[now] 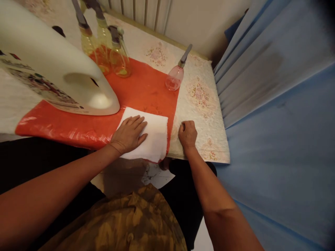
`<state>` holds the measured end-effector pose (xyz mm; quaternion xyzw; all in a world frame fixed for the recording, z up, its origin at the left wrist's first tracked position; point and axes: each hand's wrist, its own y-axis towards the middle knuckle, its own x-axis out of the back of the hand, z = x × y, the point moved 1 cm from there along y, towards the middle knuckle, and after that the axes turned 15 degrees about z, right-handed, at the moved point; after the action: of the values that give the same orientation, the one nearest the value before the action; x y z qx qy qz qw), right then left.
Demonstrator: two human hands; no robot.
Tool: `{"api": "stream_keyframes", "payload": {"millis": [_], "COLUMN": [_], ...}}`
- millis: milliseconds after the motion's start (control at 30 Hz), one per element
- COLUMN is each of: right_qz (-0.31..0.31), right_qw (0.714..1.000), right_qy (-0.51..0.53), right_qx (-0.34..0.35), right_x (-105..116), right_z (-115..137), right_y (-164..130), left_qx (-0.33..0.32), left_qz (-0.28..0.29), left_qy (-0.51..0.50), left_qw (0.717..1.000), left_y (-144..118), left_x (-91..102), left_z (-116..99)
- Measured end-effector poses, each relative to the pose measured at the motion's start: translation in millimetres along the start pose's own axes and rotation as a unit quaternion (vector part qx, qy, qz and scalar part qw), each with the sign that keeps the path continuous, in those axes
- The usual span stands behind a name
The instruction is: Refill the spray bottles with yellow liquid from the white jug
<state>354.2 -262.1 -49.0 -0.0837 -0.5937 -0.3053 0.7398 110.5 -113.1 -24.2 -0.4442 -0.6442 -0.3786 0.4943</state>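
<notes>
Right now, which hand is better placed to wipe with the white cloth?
Left. The left hand lies flat on the white cloth over the red sheet. The right hand rests curled on the tablecloth, beside the cloth.

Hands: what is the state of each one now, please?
Left hand: open, flat on the white cloth.
Right hand: closed in a fist on the table, holding nothing visible.

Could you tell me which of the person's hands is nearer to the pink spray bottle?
Right. The right hand rests closed on the tablecloth just below the pink spray bottle; the left hand lies flat on the white cloth, farther left.
</notes>
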Motion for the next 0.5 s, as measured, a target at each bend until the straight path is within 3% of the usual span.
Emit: {"api": "stream_keyframes", "payload": {"millis": [500], "right_qz": [-0.006], "right_qw": [1.0], "right_qy": [-0.006], "right_qx": [0.003], "right_x": [-1.4], "right_z": [-0.7], "right_y": [-0.6], "left_qx": [0.003], "left_qz": [-0.003], "left_qy": [0.034], "left_qw": [0.999], "left_y": [-1.2], "left_x": [1.5], "left_z": [-1.5]}}
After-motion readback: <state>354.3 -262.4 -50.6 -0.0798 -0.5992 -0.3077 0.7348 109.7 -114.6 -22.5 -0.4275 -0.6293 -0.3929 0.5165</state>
